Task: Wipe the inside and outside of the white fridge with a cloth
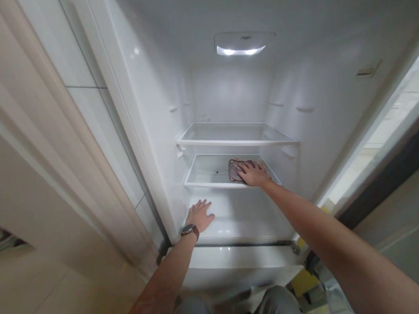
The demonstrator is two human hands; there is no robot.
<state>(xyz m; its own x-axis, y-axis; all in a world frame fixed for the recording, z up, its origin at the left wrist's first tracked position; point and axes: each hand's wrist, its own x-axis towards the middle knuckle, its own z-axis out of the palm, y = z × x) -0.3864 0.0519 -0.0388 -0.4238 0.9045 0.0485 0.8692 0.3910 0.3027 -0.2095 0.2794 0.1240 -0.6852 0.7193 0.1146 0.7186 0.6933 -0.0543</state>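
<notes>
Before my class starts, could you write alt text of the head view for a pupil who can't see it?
A person's right hand lies spread on a folded patterned cloth on the white-rimmed lower shelf of an open, lit refrigerator; the left hand, wearing a wristwatch, is spread below.

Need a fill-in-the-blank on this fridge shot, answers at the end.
1. The right hand lies on a patterned ____.
2. Of the two framed shelves, the ____ one bears that item.
3. The left hand has a ____ at its wrist.
4. The lit lamp sits ____ both shelves.

Missing words: cloth; lower; watch; above.
</notes>
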